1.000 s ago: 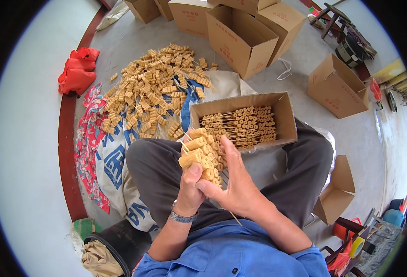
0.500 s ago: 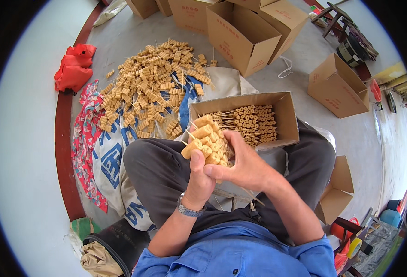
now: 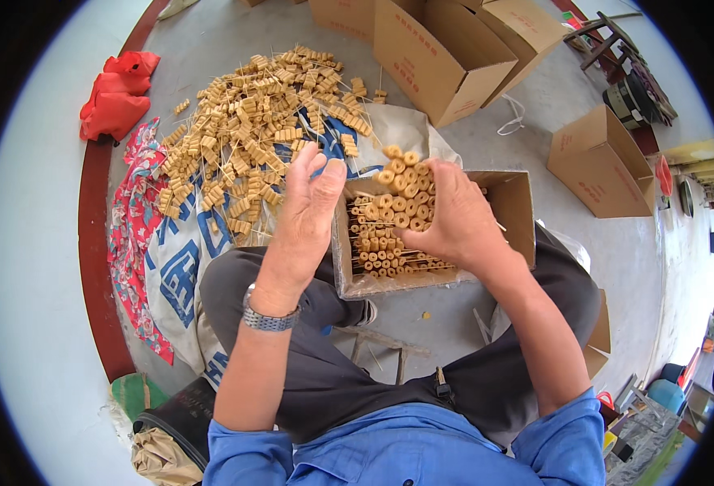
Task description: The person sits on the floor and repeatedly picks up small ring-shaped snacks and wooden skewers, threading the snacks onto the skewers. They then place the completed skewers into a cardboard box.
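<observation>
My right hand (image 3: pixel 464 217) grips a bundle of skewered tan rolls (image 3: pixel 406 194), their round hollow ends facing up. It holds the bundle over the open cardboard box (image 3: pixel 513 204) between my knees. Rows of the same skewers (image 3: pixel 380 253) lie inside the box, packed toward its left side. My left hand (image 3: pixel 304 212) is raised at the box's left edge, its fingers stretched out and holding nothing. Beyond it, a large loose pile of skewered rolls (image 3: pixel 239 142) spreads over a blue and white sack.
Large cardboard boxes (image 3: pixel 446 61) stand at the back, another box (image 3: pixel 600 166) to the right. A red bag (image 3: pixel 118 95) and a floral cloth (image 3: pixel 138 243) lie along the left wall. A black bucket (image 3: pixel 180 421) sits at lower left.
The bundle has moved from in front of my lap, where both hands held it, forward over the box. My left hand has let go and moved left; my right hand keeps its hold.
</observation>
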{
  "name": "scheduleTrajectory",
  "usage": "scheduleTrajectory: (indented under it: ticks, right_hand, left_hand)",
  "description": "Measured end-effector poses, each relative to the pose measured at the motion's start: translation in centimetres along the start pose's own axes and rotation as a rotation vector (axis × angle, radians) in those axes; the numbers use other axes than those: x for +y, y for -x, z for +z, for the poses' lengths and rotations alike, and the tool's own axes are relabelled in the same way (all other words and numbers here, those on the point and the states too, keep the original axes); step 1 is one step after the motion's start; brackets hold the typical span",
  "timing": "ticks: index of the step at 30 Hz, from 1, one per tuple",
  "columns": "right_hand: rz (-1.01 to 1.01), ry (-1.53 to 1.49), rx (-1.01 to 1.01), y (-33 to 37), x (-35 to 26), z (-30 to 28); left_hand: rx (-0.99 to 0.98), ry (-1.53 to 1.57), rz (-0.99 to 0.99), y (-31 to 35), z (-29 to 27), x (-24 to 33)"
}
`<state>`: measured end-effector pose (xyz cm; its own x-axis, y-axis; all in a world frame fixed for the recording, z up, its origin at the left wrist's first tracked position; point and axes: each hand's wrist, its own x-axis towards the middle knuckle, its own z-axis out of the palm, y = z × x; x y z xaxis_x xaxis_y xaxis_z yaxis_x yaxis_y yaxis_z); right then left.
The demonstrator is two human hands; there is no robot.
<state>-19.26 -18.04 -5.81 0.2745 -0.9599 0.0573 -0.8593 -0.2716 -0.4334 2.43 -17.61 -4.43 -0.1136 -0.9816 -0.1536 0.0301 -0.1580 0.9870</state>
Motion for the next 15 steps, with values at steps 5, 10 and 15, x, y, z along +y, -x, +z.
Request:
scheduleTrajectory:
  ticks: [5, 10, 15]
  right_hand:
    - [-0.173, 0.241, -0.023, -0.4, 2.4, 5.8]
    - [-0.280, 0.324, -0.018, -1.3, 3.3, 8.6]
    - [-0.399, 0.294, 0.086, -1.4, 3.1, 10.7]
  left_hand:
    - [-0.120, -0.499, 0.144, -2.1, -0.6, -0.8]
    - [-0.136, -0.717, 0.323, -3.7, -0.9, -2.4]
    - [-0.139, -0.697, 0.256, -3.1, -0.3, -3.7]
